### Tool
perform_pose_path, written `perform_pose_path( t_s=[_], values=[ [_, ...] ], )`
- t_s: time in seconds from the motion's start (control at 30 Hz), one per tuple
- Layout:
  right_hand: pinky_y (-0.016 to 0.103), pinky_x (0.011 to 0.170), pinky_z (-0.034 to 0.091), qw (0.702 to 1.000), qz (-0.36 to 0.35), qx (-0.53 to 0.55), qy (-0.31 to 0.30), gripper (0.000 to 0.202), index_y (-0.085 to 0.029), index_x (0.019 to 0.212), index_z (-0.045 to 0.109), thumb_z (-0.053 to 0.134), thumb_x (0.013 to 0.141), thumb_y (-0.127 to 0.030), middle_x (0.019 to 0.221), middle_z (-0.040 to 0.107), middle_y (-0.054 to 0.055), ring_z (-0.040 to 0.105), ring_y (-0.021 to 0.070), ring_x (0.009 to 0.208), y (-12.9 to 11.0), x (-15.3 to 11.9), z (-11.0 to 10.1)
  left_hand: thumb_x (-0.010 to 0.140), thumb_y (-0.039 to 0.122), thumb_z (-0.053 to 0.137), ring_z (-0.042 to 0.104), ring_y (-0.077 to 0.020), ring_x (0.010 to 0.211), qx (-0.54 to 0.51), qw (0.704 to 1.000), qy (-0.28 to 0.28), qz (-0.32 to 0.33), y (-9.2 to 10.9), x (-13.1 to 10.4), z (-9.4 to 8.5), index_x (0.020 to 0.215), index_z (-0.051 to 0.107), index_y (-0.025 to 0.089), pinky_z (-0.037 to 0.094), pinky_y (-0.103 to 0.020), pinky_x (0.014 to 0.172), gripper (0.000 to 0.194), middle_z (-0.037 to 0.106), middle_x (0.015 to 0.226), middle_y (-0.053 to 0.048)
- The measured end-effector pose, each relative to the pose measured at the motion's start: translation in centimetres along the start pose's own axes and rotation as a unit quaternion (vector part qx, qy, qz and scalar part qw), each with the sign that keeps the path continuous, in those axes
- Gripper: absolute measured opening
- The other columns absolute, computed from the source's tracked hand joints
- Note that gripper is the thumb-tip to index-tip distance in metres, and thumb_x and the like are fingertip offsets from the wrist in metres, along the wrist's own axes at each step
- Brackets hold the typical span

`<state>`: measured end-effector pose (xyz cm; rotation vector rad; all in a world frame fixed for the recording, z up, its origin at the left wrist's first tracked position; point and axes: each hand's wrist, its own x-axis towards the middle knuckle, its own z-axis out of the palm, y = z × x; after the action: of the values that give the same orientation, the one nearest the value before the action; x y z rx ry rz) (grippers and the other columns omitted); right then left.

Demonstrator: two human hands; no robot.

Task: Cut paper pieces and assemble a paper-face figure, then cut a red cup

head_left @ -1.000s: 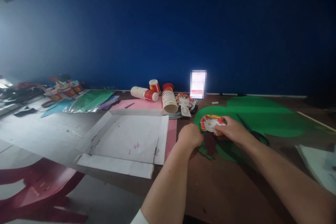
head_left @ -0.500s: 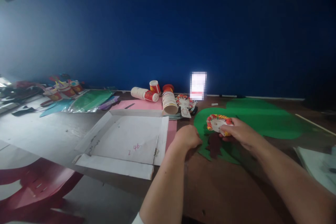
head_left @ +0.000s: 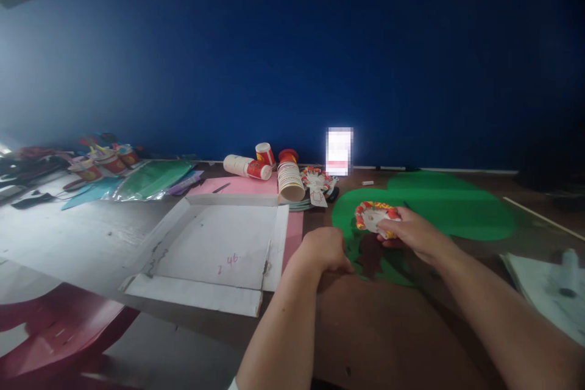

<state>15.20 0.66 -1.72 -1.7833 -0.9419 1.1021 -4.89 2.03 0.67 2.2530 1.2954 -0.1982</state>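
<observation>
My right hand (head_left: 414,233) grips a cut paper cup (head_left: 369,218), its white strips spread outward and its red and yellow edge curled. The cup is held just above the near part of a green sheet (head_left: 448,201) with rounded lobes. A dark brown cut-out shape (head_left: 371,254) lies below it on the green. My left hand (head_left: 326,248) is closed at the sheet's left edge, knuckles up and fingers bent down. Its fingertips are largely hidden, so what they hold, if anything, does not show.
An open white cardboard box lid (head_left: 208,237) lies left of my left arm. Behind it are stacked paper cups (head_left: 291,181), another cut cup (head_left: 315,180) and pink paper (head_left: 237,185). A lit phone-like screen (head_left: 339,152) leans on the blue wall. A bottle (head_left: 568,271) lies at right.
The view has shifted slightly, so most things sit a little further left. My left hand has come slightly nearer, its fingers lower at the sheet's edge. My right hand still holds the cut paper cup.
</observation>
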Motion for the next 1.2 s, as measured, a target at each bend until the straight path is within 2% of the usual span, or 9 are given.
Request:
perform_pose_path(
  t_s=[0.2, 0.33, 0.57, 0.7, 0.9, 1.2],
  values=[
    [0.026, 0.048, 0.058, 1.000, 0.004, 0.017, 0.000, 0.028, -0.018, 0.094, 0.053, 0.066, 0.070, -0.009, 0.081, 0.070, 0.006, 0.069, 0.0170, 0.062, -0.3, -0.5, 0.6, 0.063, 0.047, 0.076, 0.068, -0.0252, 0.080, 0.021, 1.000, 0.000, -0.003, 0.6, 0.1, 0.1, 0.088, 0.073, 0.020, 0.047, -0.028, 0.061, 0.038, 0.073, 0.091, -0.008],
    [0.024, 0.048, 0.057, 1.000, 0.007, 0.029, -0.002, 0.027, -0.017, 0.095, 0.055, 0.066, 0.071, -0.010, 0.078, 0.071, 0.006, 0.067, 0.0161, 0.061, -0.5, -0.5, 0.3, 0.065, 0.051, 0.074, 0.069, -0.0262, 0.083, 0.022, 1.000, 0.005, -0.008, 0.7, 0.3, 0.3, 0.090, 0.074, 0.019, 0.048, -0.028, 0.064, 0.040, 0.074, 0.093, -0.010],
    [0.020, 0.043, 0.052, 0.999, 0.021, 0.027, -0.017, 0.020, -0.019, 0.095, 0.060, 0.064, 0.075, -0.018, 0.080, 0.071, 0.005, 0.063, 0.0131, 0.057, -0.8, -0.4, -0.9, 0.072, 0.028, 0.064, 0.069, -0.0272, 0.087, 0.014, 1.000, 0.018, 0.000, 0.5, 0.3, 0.2, 0.088, 0.075, 0.018, 0.051, -0.029, 0.070, 0.022, 0.074, 0.092, -0.012],
    [0.021, 0.044, 0.051, 1.000, 0.013, -0.001, -0.017, 0.023, -0.019, 0.092, 0.060, 0.067, 0.070, -0.017, 0.080, 0.071, 0.005, 0.065, 0.0149, 0.060, -0.2, -0.3, 0.1, 0.074, 0.024, 0.061, 0.070, -0.0277, 0.089, 0.020, 1.000, 0.023, 0.004, 0.5, 0.3, 0.3, 0.090, 0.076, 0.017, 0.051, -0.029, 0.072, 0.023, 0.074, 0.094, -0.014],
    [0.029, 0.048, 0.057, 0.999, -0.011, -0.036, -0.002, 0.032, -0.019, 0.092, 0.056, 0.072, 0.065, -0.018, 0.085, 0.070, 0.007, 0.068, 0.0209, 0.068, 0.6, 0.2, 1.5, 0.072, 0.022, 0.059, 0.070, -0.0296, 0.089, 0.033, 0.999, 0.023, 0.002, 0.4, 0.6, 0.6, 0.092, 0.076, 0.016, 0.052, -0.030, 0.070, 0.027, 0.074, 0.095, -0.015],
    [0.028, 0.049, 0.058, 0.996, -0.045, -0.081, 0.014, 0.032, -0.021, 0.093, 0.054, 0.072, 0.067, -0.020, 0.082, 0.069, 0.005, 0.069, 0.0192, 0.062, 1.2, 0.9, 1.9, 0.075, 0.026, 0.058, 0.070, -0.0287, 0.093, 0.019, 0.999, 0.026, -0.003, 0.6, 0.4, 0.4, 0.098, 0.076, 0.019, 0.052, -0.030, 0.074, 0.030, 0.074, 0.100, -0.015]
  ],
)
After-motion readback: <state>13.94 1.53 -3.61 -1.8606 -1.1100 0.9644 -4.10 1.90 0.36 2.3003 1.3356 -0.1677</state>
